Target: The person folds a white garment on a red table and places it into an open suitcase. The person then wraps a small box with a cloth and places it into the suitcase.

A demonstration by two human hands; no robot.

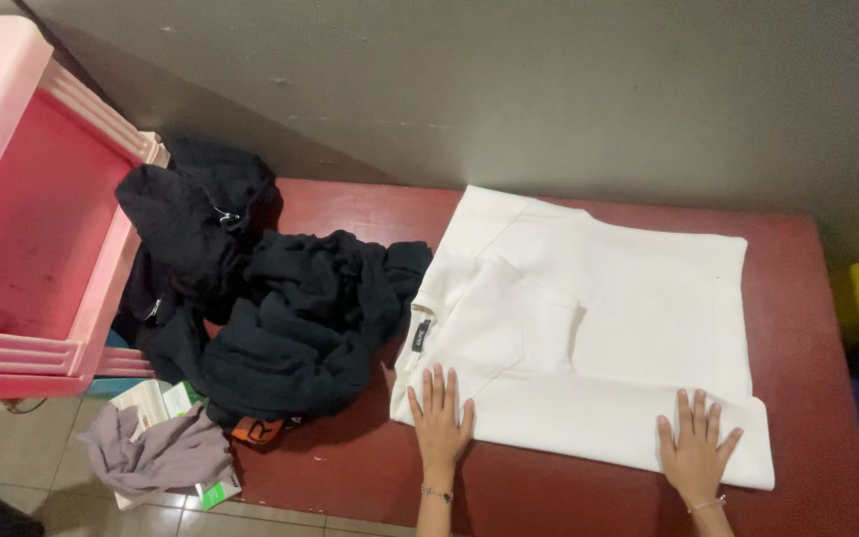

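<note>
A white shirt (589, 328) lies spread and partly folded on the dark red tabletop (807, 298), with its collar and small black label turned to the left side. Both hands rest on its near edge: the left hand (439, 418) presses flat near the collar corner, and the right hand (696, 447) presses flat near the bottom hem corner. Neither grip is closed; the fingers are straight and spread a little, so the hands hold nothing and only press the cloth down. The shirt looks light and soft, and I judge it would slide and wrinkle easily, so the 2 near corners are good places to pinch it. To the left, touching the collar side, is a pile of black clothes (270, 308), and beyond it a pink plastic drawer (32, 219). A grey cloth (156, 452) lies on the floor below.
</note>
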